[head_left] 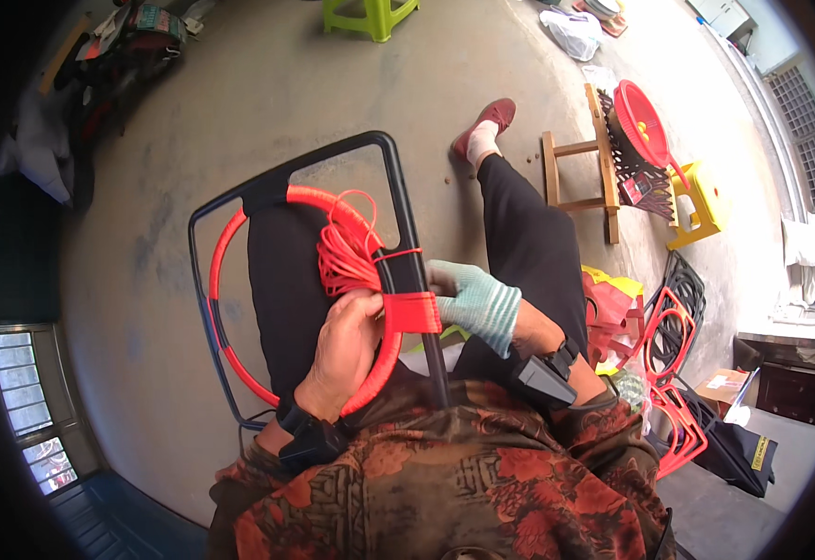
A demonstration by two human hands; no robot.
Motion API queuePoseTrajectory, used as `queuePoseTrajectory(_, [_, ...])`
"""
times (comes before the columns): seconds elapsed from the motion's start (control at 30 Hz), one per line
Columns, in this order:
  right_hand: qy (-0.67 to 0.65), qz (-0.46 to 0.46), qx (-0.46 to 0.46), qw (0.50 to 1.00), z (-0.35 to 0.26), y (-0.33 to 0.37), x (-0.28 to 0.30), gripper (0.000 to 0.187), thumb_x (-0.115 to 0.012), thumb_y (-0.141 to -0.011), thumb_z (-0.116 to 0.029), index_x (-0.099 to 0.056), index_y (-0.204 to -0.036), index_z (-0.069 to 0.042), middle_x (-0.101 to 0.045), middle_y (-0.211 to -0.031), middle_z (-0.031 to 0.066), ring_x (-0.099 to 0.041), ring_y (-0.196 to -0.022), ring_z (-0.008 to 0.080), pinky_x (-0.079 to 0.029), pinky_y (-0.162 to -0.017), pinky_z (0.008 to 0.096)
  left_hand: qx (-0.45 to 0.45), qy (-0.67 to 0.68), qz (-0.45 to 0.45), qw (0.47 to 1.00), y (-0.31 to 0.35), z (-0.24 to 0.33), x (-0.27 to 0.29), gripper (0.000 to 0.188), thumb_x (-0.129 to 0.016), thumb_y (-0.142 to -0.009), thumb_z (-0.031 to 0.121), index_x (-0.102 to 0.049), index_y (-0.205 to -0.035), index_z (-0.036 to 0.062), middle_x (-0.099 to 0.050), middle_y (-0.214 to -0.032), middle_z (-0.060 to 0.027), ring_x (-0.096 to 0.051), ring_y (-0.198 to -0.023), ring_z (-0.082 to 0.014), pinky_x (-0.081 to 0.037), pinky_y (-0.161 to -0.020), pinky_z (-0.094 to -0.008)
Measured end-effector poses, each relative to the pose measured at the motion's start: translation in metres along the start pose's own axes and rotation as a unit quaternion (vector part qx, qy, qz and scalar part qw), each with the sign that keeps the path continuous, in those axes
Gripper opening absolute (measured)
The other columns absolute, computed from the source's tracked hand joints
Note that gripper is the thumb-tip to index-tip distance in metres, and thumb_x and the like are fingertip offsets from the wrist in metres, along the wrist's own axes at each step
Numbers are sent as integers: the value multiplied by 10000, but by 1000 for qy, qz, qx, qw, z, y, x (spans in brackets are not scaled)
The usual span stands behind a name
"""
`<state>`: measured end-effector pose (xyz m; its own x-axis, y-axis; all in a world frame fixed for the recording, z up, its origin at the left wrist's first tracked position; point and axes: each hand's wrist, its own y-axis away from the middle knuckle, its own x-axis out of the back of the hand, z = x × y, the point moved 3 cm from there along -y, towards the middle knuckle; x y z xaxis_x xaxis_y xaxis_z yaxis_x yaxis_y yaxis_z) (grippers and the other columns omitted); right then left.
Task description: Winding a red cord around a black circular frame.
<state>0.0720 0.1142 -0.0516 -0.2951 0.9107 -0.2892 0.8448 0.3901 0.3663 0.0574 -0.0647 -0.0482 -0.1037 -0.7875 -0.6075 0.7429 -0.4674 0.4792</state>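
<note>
A black tubular frame (390,177) with rounded corners lies across my lap. Inside it sits a ring (227,245) wound in red cord, with black bands at intervals. Where ring and side bar meet, a wide red cord wrap (411,313) binds them. A loose bundle of red cord (348,257) hangs just above this wrap. My bare left hand (340,347) is closed, fingertips pinched at the cord beside the wrap. My right hand (478,301), in a pale green striped glove, curls against the bar from the other side; its fingertips are partly hidden there.
To the right stand a wooden stool (605,154), a red basin (641,121) and a yellow stool (699,207). More red-wound frames (676,420), black coils (683,299) and a black bag (739,459) lie lower right. A green stool (370,19) stands ahead.
</note>
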Motion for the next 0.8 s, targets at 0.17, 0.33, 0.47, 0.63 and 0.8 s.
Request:
queuePoseTrajectory(0.17, [59,-20,-75,995,-9,1,-12,280,-643,-902,-233,-630,-1088,-25,-636,-852,-9,-575,-765,68,-496,-689,232,7,-28,-19,999,3,6,-9,251,-451,-964,155,-590,-1050,-34,-648,-1009,-99,-630,-908,-180,-496,-847,-340])
queuePoseTrajectory(0.33, [-86,182,95,975,-10,20,31,278,-632,-848,-198,-633,-1045,-1,-668,-992,99,-629,-908,151,-489,-860,286,10,-52,-28,998,8,13,-14,279,-501,-977,195,-560,-1126,-34,-649,-1007,-81,-628,-936,-143,-505,-828,-307])
queuePoseTrajectory(0.47, [-406,166,301,847,-28,59,30,304,-639,-839,-324,-567,-982,-65,-629,-967,97,-599,-1016,272,-335,-1049,515,5,-63,-35,997,11,10,-15,332,-574,-948,140,-496,-1220,-32,-639,-1035,-83,-620,-938,-123,-499,-842,-279])
queuePoseTrajectory(0.63, [-469,90,264,838,-33,61,16,254,-573,-907,-371,-503,-890,-127,-495,-658,19,-531,-664,214,-416,-912,461,-39,-65,-55,996,10,14,-31,399,-601,-931,104,-441,-1269,-38,-627,-1081,-100,-617,-952,-128,-493,-861,-264])
queuePoseTrajectory(0.8, [-444,90,387,803,-81,82,49,261,-577,-940,-357,-506,-915,-107,-407,-646,-45,-367,-492,72,-421,-666,315,-50,-65,-69,994,10,12,-24,408,-576,-938,87,-428,-1304,-13,-618,-1155,-120,-648,-978,-173,-560,-833,-308])
